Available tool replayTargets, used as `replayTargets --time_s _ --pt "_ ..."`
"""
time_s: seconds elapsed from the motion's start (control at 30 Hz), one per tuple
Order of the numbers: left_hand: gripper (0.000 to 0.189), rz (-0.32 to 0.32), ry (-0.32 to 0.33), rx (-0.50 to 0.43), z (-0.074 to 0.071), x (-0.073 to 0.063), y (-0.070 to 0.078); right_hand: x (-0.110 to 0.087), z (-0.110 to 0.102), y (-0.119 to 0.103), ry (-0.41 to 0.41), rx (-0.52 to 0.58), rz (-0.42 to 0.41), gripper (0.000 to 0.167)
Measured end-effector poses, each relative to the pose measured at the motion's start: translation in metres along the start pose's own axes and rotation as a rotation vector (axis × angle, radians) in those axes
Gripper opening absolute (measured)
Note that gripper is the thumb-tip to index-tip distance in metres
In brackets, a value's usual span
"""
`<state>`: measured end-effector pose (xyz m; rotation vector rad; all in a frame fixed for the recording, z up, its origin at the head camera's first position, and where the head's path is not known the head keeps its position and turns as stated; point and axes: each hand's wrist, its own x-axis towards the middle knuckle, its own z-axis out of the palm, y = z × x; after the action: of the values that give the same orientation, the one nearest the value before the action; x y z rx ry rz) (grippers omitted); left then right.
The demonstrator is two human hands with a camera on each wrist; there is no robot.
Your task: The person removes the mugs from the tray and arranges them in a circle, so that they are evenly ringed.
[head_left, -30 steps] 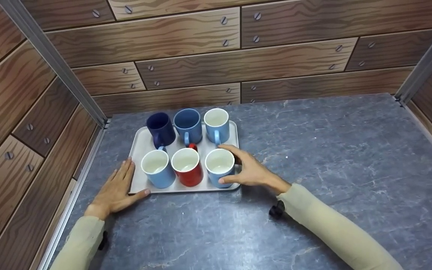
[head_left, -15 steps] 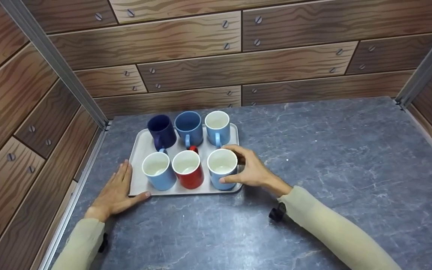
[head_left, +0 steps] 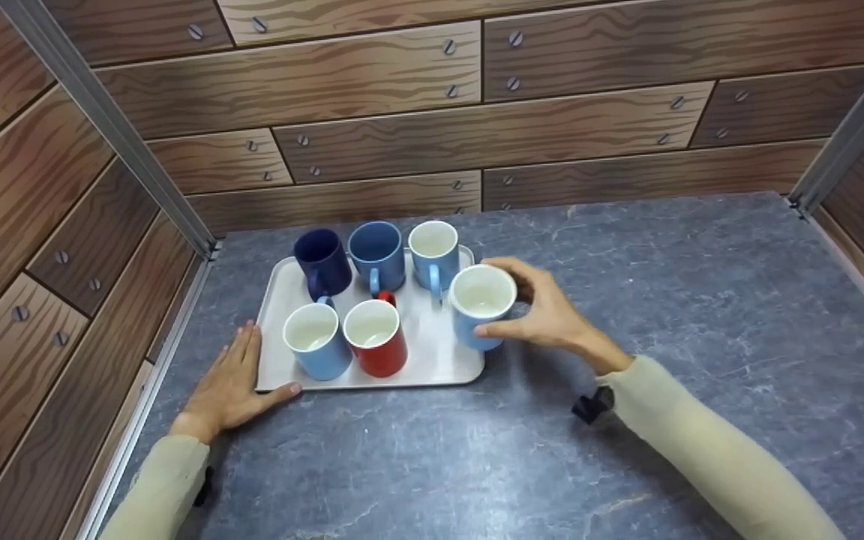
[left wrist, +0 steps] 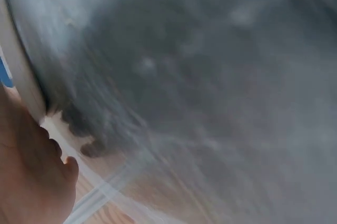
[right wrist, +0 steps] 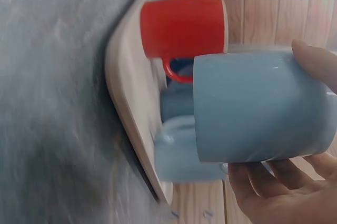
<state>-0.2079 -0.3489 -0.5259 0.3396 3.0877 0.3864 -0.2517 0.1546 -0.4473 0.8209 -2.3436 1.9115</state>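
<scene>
My right hand (head_left: 552, 309) grips a light blue mug (right wrist: 258, 108) with a white inside, thumb on the near side and fingers behind. The mug hangs raised over the right edge of a white tray (head_left: 432, 367). On the tray's front row stand another light blue mug (head_left: 325, 360) and a red mug (head_left: 383, 356). Behind them are a dark navy mug (head_left: 334, 274), a medium blue mug (head_left: 387, 262) and a light blue mug (head_left: 443, 262), handles facing forward. My left hand (head_left: 226, 390) lies flat at the tray's left front corner, fingers straight along its edge.
A grey marbled tabletop (head_left: 687, 322) surrounds the tray. Wood-patterned panels (head_left: 372, 75) wall off the back and both sides, with metal posts (head_left: 139, 150) at the corners. The tray stands close to the left and back walls.
The right hand has lifted the front right light blue mug off the tray and carried it rightward and slightly back. The left hand and the other mugs have stayed in place.
</scene>
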Motion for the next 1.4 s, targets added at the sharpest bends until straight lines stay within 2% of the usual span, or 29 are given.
replayTargets --time_s 0.13,0.33,0.73,1.0,1.4 --pt "0.127 0.005 -0.006 0.011 0.003 0.001 -0.001 -0.001 -0.022 -0.001 0.040 0.020 0.008 0.088" --pt "0.127 0.003 -0.013 0.006 0.004 0.000 -0.002 -0.005 -0.051 0.000 0.100 -0.006 0.016 0.087" --pt "0.126 0.012 0.003 0.008 0.004 -0.001 -0.002 -0.025 -0.104 0.004 0.216 -0.167 0.076 0.084" --pt "0.126 0.003 -0.010 -0.003 0.003 -0.001 -0.002 -0.038 -0.133 0.024 0.290 -0.265 0.107 0.081" --pt "0.127 0.008 -0.013 -0.026 0.005 0.000 -0.004 -0.050 -0.171 0.062 0.385 -0.293 0.150 0.080"
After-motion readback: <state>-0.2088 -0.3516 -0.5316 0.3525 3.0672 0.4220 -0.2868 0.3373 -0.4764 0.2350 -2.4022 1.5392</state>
